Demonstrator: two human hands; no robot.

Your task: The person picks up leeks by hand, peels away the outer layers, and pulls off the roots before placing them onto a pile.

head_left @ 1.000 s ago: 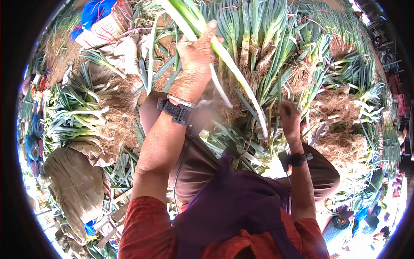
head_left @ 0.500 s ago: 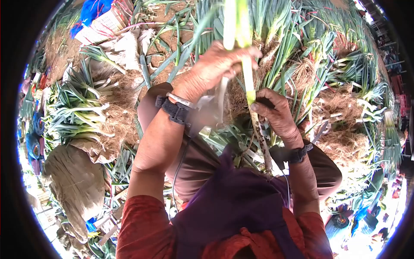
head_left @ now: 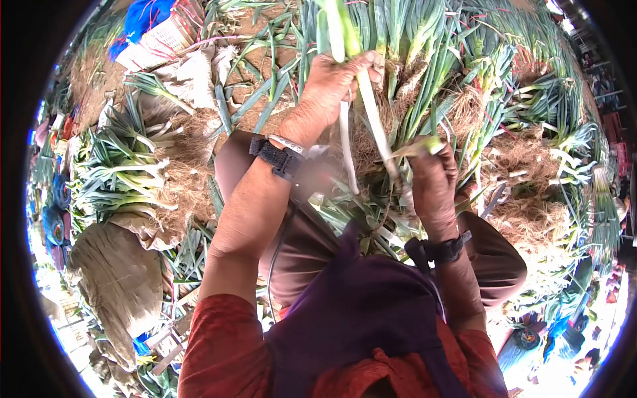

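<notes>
Head view, leeks (head_left: pixel 373 114) in left fingers (head_left: pixel 363 62), leaf (head_left: pixel 431 145) in right fingers (head_left: pixel 447 159).

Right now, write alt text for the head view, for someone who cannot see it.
A left hand grips long green-and-white leek-like stalks while the right hand holds a pale green strip of leaf beside them; brown-rooted green bundles lie on both sides.

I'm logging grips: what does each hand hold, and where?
The left hand grips leek stalks where green meets white; the right hand pinches a leafy strip near its greener end.
</notes>
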